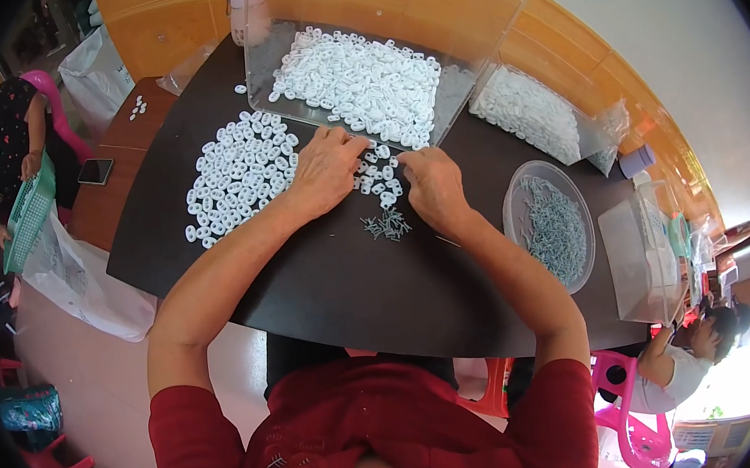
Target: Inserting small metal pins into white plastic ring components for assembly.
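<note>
A small group of white oval plastic pieces with two holes (376,177) lies on the dark table between my hands. My left hand (326,169) rests at its left side, fingers curled and pressed together, the tips by the upper pieces. At its right side, my right hand (436,188) has bent fingers drawn together beside the pieces. What either hand pinches, if anything, is too small to make out. Just below the group sits a little heap of grey screws (387,225). Left of my left hand spreads a larger layer of the same white pieces (241,176).
A clear bin (461,93) of loose white pieces tilts at the table's far side. Right of it stand a bag of white pieces (525,114), a round tub (510,222) of screws and a clear box (632,265). A person holds a green basket (27,215) at left.
</note>
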`<state>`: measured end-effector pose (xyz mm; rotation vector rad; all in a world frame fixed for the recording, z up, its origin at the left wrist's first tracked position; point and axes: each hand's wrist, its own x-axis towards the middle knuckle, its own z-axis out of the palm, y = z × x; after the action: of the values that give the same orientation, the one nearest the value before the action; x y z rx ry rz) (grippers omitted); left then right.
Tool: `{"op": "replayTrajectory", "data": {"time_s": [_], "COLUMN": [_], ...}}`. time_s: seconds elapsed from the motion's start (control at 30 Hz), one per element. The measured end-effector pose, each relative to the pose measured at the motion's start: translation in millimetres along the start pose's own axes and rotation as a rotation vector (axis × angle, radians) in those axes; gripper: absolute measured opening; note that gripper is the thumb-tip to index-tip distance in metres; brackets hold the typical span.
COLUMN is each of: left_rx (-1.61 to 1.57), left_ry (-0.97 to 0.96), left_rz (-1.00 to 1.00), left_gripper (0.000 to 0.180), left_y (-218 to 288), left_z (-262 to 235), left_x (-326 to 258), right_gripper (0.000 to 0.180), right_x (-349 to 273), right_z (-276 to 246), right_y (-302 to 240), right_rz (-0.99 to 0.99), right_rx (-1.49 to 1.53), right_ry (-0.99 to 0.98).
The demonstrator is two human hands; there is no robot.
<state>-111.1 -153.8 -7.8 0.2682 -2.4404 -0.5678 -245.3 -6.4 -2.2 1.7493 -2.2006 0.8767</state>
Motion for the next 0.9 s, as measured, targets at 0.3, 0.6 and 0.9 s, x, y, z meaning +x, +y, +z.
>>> {"op": "replayTrajectory", "data": {"time_s": [0.3,0.6,0.9], "left_rx": [0.084,0.066,-0.004], "left_ry": [-0.058,0.007,-0.072], "left_rz": [0.019,0.025,0.068], "left_gripper": [0.026,0.018,0.021], "left_y": [-5,14,37], "left_z": [-8,-28,-17], "left_x": [-8,-30,-54], "right_gripper": [0.016,0.011,0.012], "right_x": [1,21,20], "right_z": [-2,3,3], "right_y": [4,-6,-13], "right_rz": [0.123,0.055,0.144], "right_rx": [0.075,-0.065,0.149], "right_ry": [-0.083,-0.238,-0.265]}}
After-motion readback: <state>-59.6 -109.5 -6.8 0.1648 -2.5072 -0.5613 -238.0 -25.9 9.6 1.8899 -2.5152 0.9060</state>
